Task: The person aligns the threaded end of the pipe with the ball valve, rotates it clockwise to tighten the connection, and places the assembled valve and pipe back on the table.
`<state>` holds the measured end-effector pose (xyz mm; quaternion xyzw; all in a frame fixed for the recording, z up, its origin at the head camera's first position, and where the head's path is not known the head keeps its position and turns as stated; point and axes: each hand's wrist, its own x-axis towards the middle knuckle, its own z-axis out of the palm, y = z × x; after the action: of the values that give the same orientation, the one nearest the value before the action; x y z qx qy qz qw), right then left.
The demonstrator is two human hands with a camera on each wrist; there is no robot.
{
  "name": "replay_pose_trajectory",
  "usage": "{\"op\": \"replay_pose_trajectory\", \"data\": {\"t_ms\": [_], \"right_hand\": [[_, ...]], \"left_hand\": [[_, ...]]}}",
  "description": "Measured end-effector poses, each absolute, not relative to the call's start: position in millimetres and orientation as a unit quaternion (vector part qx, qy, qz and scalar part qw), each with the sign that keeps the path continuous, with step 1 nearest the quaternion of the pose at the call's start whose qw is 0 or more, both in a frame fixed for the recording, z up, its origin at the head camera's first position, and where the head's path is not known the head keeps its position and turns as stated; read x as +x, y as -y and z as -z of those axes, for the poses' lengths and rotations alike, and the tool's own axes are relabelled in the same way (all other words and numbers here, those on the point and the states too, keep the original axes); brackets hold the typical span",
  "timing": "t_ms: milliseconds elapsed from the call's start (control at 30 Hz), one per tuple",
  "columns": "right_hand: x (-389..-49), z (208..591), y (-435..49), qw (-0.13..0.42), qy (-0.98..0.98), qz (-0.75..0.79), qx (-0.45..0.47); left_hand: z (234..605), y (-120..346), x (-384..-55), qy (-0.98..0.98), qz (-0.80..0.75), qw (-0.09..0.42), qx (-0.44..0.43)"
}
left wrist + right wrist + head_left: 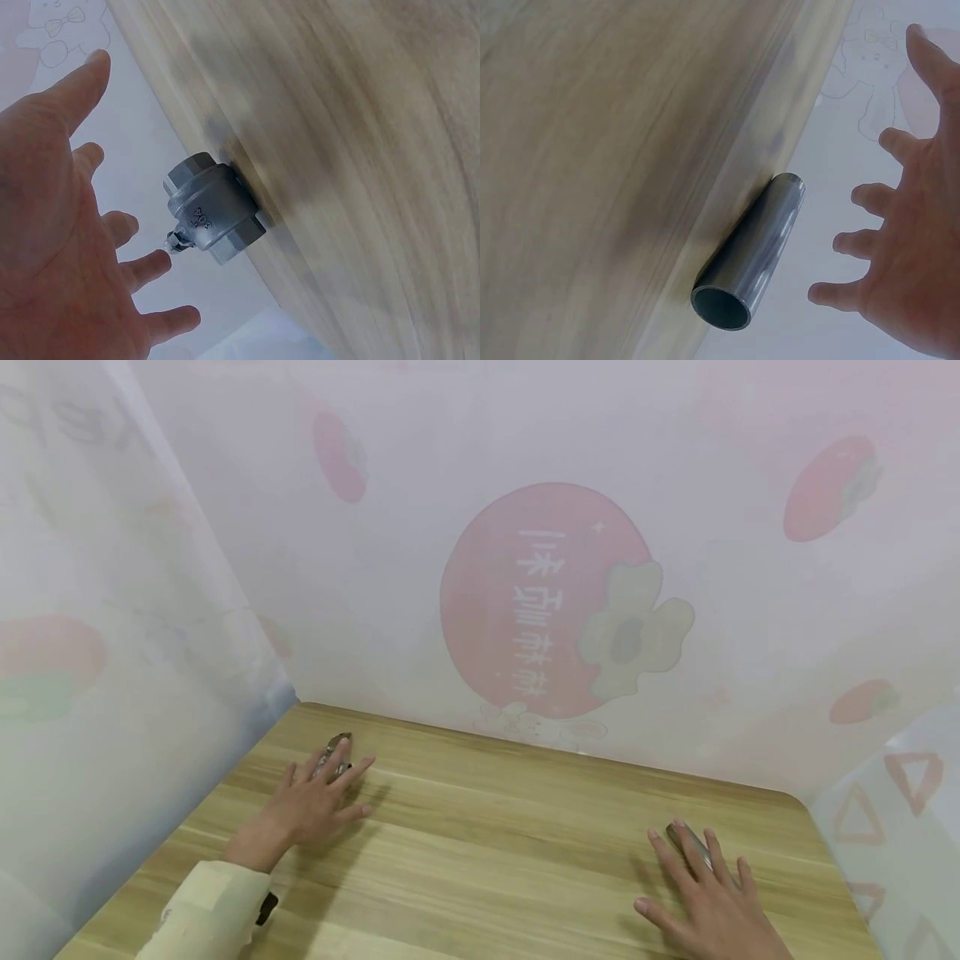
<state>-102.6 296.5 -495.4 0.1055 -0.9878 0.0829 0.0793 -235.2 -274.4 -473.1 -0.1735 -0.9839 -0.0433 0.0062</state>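
Note:
A metal ball valve with hexagonal ends and a small stem stands on the wooden table at the far left. Over it hovers my left hand, fingers spread, hiding part of the valve in the head view; the left wrist view shows a gap between palm and valve. On the right side lies a short steel tube, hollow at its visible end. My right hand is spread above this tube and covers part of it in the head view. Neither hand grips anything.
A pale curtain printed with fruit pictures and a large red round figure rises behind the table's far edge. Another printed sheet hangs along the left side. A black band shows at the left sleeve.

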Motion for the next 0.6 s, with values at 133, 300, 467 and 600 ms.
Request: {"op": "replay_pose_trajectory", "data": {"t_ms": [133, 300, 467, 600], "right_hand": [[-101, 497, -299, 0.068, 0.989, -0.095, 0.094], [-102, 498, -303, 0.057, 0.99, -0.1, 0.082], [-102, 498, -306, 0.05, 0.991, -0.097, 0.076], [-103, 498, -309, 0.045, 0.992, -0.096, 0.07]], "left_hand": [[470, 277, -236, 0.984, 0.041, 0.015, -0.172], [468, 282, -239, 0.984, 0.044, 0.02, -0.169], [473, 294, -243, 0.983, 0.061, 0.026, -0.168], [477, 303, -245, 0.981, 0.081, 0.035, -0.172]]}}
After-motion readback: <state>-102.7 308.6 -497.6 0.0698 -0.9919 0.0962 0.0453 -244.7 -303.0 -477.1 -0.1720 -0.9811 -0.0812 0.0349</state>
